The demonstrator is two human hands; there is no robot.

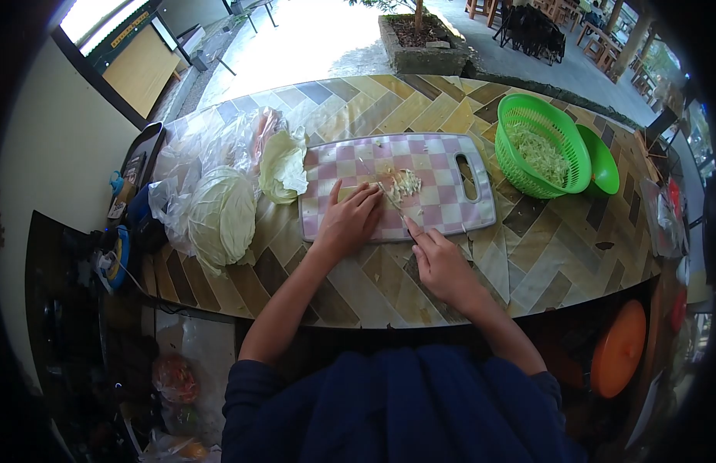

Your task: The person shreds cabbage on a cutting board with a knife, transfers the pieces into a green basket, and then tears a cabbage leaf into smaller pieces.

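Note:
A pink and white checkered cutting board lies on the table. My left hand rests on it, fingers pressed together over a piece that is mostly hidden. From the right, my right hand grips a knife, its blade beside my left fingertips. Chopped pale bits lie just past the blade. Left of the board are a cabbage and a loose cabbage leaf. A green basket holding shredded cabbage stands right of the board.
Clear plastic bags lie on the patterned table at the left. A second green bowl sits behind the basket's right side. An orange round object is below the table edge at the right.

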